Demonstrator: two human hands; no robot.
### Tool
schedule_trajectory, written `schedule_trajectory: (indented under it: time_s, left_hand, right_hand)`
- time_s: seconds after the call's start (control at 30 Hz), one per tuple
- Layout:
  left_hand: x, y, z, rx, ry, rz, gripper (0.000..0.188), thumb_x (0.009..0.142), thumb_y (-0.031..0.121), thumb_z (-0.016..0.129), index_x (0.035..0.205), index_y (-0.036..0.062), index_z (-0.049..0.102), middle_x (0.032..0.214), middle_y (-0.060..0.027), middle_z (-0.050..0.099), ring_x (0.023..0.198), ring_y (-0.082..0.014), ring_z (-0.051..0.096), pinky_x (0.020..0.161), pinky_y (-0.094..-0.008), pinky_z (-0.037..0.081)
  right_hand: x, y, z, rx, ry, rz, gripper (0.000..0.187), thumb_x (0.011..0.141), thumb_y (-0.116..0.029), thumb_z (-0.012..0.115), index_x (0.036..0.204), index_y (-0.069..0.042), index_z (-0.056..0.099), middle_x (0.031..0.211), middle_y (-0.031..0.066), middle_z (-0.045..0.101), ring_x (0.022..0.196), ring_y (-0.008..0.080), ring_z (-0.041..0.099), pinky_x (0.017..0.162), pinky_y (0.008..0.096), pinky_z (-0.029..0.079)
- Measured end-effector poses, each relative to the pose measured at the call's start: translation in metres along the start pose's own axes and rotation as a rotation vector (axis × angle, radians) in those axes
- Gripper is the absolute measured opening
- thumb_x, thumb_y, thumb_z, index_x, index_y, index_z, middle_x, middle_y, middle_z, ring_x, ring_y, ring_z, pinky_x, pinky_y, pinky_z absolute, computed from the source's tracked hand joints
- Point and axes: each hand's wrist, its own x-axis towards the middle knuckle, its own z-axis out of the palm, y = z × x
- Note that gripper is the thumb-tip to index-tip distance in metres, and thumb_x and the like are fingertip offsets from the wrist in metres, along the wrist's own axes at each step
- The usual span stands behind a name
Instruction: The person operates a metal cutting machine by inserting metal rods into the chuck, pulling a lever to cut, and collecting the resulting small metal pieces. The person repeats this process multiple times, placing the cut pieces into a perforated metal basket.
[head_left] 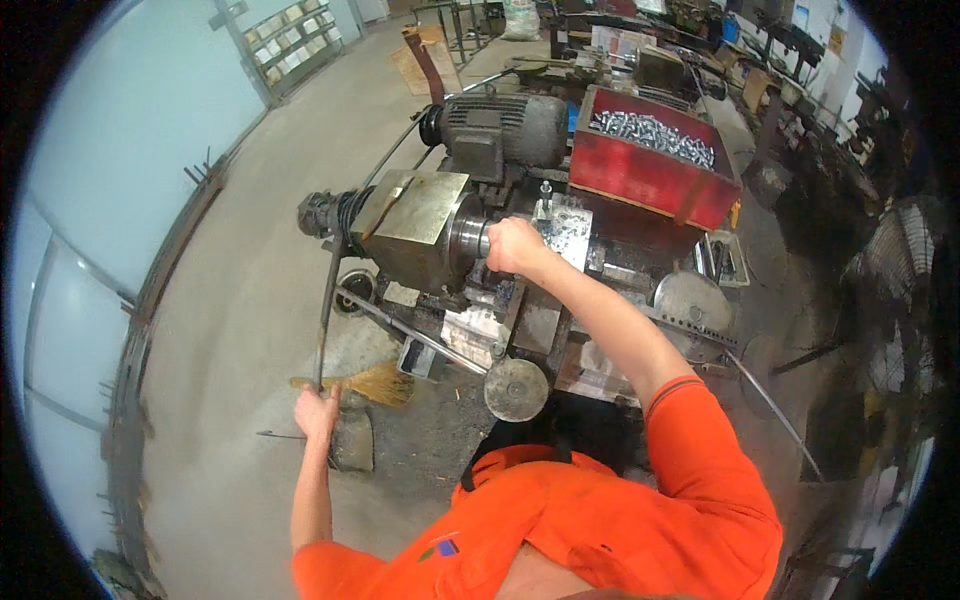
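Note:
My left hand (317,410) is closed round the lower end of a long metal lever (330,300), which rises past the left end of a small lathe. My right hand (515,246) is closed at the front of the lathe's spindle (468,238); whatever its fingers grip there is hidden. Under a flat metal cover plate sits the headstock (412,220), just left of that hand. Close by on the right is the tool slide (568,232) with an upright bolt (545,196). A round handwheel (516,390) faces me below.
A red box (640,185) of small shiny metal parts (655,137) stands behind the slide. An electric motor (505,128) sits beyond the headstock. Near my left hand lies a broom (375,384) on the floor. A metal rod (775,410) sticks out at right, beside a round disc (693,303).

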Motion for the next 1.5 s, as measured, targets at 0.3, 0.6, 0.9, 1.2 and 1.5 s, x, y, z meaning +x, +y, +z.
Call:
schedule_trajectory:
  time_s: [0.3, 0.6, 0.9, 1.2, 1.5]
  left_hand:
    - [0.063, -0.011, -0.02, -0.445, -0.527, 0.21, 0.025, 0.072, 0.02, 0.067, 0.078, -0.0028, 0.061, 0.063, -0.013, 0.062, 0.054, -0.0183, 0.061, 0.053, -0.0319, 0.049]
    - [0.088, -0.013, 0.034, -1.153, -0.642, 0.027, 0.023, 0.079, 0.013, 0.063, 0.09, -0.0061, 0.057, 0.067, -0.0105, 0.059, 0.058, -0.0192, 0.06, 0.053, -0.0317, 0.053]
    - [0.086, -0.014, 0.042, -1.283, -0.672, -0.035, 0.026, 0.08, 0.015, 0.064, 0.092, -0.0066, 0.056, 0.069, -0.0127, 0.058, 0.056, -0.0211, 0.06, 0.052, -0.0336, 0.055]
    - [0.085, -0.011, 0.033, -1.281, -0.684, -0.021, 0.028, 0.08, 0.017, 0.065, 0.091, -0.0071, 0.056, 0.068, -0.0141, 0.059, 0.055, -0.022, 0.06, 0.05, -0.032, 0.052]
    - [0.086, -0.005, 0.045, -1.29, -0.636, -0.032, 0.029, 0.08, 0.018, 0.065, 0.09, -0.0073, 0.056, 0.068, -0.0132, 0.059, 0.056, -0.0216, 0.06, 0.052, -0.0318, 0.054]
  right_hand:
    - [-0.055, 0.096, -0.106, -0.121, 0.535, -0.046, 0.023, 0.053, -0.025, 0.063, 0.067, -0.007, 0.067, 0.078, 0.0153, 0.062, 0.079, 0.0323, 0.059, 0.068, 0.0425, 0.048]
    - [-0.183, 0.119, -0.112, 0.098, 0.539, 0.16, 0.045, 0.056, -0.011, 0.061, 0.101, -0.004, 0.064, 0.118, 0.0183, 0.054, 0.109, 0.0348, 0.053, 0.091, 0.0375, 0.044]
    - [-0.451, 0.174, 0.025, 0.031, 0.587, 1.083, 0.032, 0.062, -0.015, 0.061, 0.091, -0.004, 0.068, 0.091, 0.0203, 0.063, 0.09, 0.0355, 0.059, 0.08, 0.0411, 0.046]
    - [-0.624, 0.147, 0.161, -0.076, 0.2, 1.725, 0.037, 0.058, -0.026, 0.065, 0.081, 0.003, 0.065, 0.087, 0.0231, 0.064, 0.086, 0.0383, 0.062, 0.077, 0.0433, 0.049]
    - [-0.672, 0.167, 0.261, -0.277, -0.554, 1.005, 0.027, 0.081, -0.026, 0.048, 0.089, -0.01, 0.068, 0.093, 0.0111, 0.067, 0.086, 0.0285, 0.064, 0.077, 0.0419, 0.049]
